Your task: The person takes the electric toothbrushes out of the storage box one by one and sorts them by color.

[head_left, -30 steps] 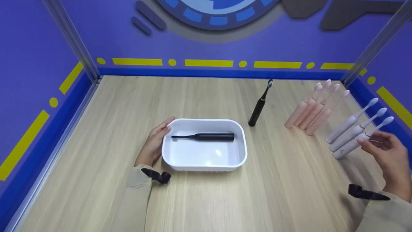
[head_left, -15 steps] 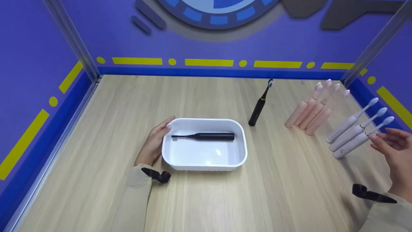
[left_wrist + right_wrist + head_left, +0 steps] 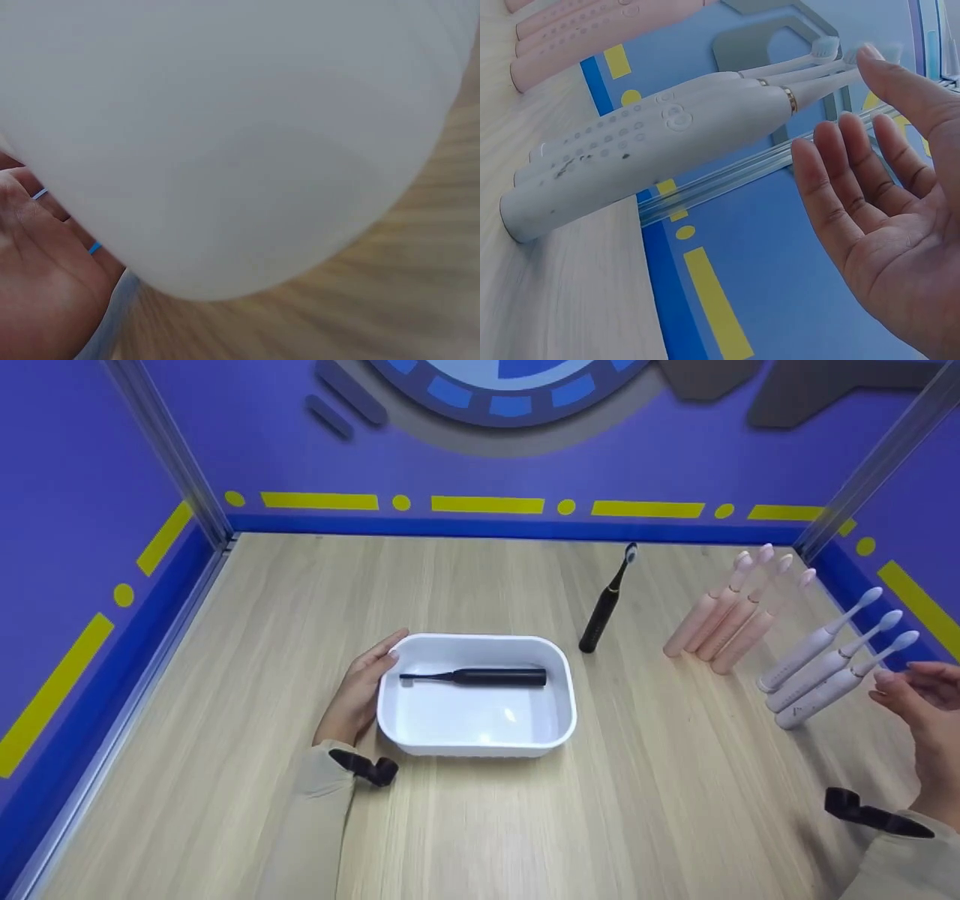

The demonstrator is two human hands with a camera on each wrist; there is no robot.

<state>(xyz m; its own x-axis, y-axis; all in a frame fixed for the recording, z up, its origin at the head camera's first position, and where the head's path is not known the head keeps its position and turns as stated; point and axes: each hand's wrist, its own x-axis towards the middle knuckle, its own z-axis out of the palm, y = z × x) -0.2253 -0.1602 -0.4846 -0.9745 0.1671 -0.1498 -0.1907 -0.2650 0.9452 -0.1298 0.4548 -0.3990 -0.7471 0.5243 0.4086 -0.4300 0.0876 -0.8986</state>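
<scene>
My left hand (image 3: 356, 694) holds the left end of a white plastic box (image 3: 480, 750), thumb at the rim and fingers along the outside wall. Inside the box lies a black electric toothbrush (image 3: 499, 677), its head pointing left. At the far right, my right hand (image 3: 926, 727) is beside three white electric toothbrushes (image 3: 817, 701) standing upright in a row. Its fingers are loosely bent with nothing between them. In the right wrist view, a gap shows between the fingers and the nearest white toothbrush (image 3: 652, 150), while the thumb overlaps the brush heads.
Several pink electric toothbrushes (image 3: 688, 626) stand behind the white ones. Another black electric toothbrush (image 3: 600, 619) stands upright right of the box, farther back. Blue panels with yellow marks (image 3: 487, 505) enclose the wooden table (image 3: 495, 825) at the back and sides.
My right hand has let go of the nearest white toothbrush and drawn back to the right. The white toothbrush stays standing. My left hand and the box have stayed in place.
</scene>
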